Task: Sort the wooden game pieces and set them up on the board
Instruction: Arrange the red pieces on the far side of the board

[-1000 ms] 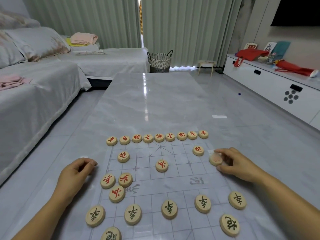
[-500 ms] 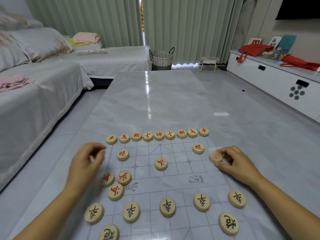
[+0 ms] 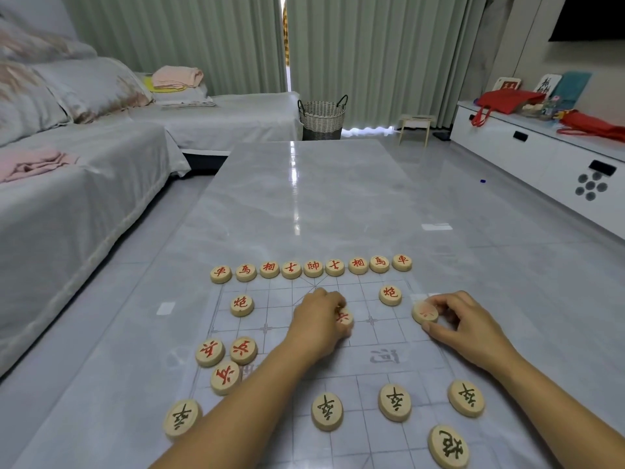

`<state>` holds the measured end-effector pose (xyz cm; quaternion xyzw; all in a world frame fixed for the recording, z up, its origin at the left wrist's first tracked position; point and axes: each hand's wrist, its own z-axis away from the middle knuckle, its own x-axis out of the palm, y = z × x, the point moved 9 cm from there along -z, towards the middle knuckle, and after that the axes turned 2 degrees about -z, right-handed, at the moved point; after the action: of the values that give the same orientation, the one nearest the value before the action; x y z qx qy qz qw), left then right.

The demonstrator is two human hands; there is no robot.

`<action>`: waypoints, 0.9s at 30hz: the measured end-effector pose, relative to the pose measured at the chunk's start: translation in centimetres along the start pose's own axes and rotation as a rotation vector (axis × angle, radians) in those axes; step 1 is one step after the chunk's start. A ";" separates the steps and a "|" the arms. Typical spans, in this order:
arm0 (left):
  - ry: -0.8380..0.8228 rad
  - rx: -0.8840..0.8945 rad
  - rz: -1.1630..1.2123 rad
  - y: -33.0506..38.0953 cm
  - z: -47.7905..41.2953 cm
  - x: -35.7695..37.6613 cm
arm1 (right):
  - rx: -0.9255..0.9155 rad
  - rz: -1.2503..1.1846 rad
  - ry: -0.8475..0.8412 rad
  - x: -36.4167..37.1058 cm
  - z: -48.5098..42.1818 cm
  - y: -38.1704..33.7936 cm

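Head view: the board (image 3: 389, 357), a translucent grid sheet, lies on the near end of the glossy table (image 3: 304, 198). The red back row (image 3: 313, 269) of nine pieces sits along the board's far edge, and the tabletop runs on well beyond it. The left hand (image 3: 318, 319) is at mid-board, fingers curled over the centre red piece (image 3: 345, 319). The right hand (image 3: 466, 326) pinches the edge red piece (image 3: 424, 313) at the board's right border; can't tell if it's lifted. The hands are apart, with bare grid between them. The left cannon (image 3: 241, 305) and right cannon (image 3: 390, 295) sit one row in from the back row. Three red soldiers (image 3: 225, 362) are bunched at the left border, touching or nearly so. The black pieces (image 3: 394, 402) are spread along the near rows, with one at the bottom frame edge.
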<state>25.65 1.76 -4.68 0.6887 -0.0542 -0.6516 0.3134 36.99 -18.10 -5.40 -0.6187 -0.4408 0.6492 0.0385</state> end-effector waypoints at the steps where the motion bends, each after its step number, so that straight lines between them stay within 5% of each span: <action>1: -0.020 0.019 0.043 0.7 -0.2 0.5 | 0.000 0.000 0.002 0.0 0.0 0.0; 27: -0.042 0.035 0.218 2.4 0.0 1.0 | 0.022 -0.007 -0.003 -0.1 0.2 -0.3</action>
<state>26.63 -0.63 -4.33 0.6703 -0.1466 -0.6267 0.3694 36.72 -18.10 -5.21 -0.6155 -0.4359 0.6549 0.0470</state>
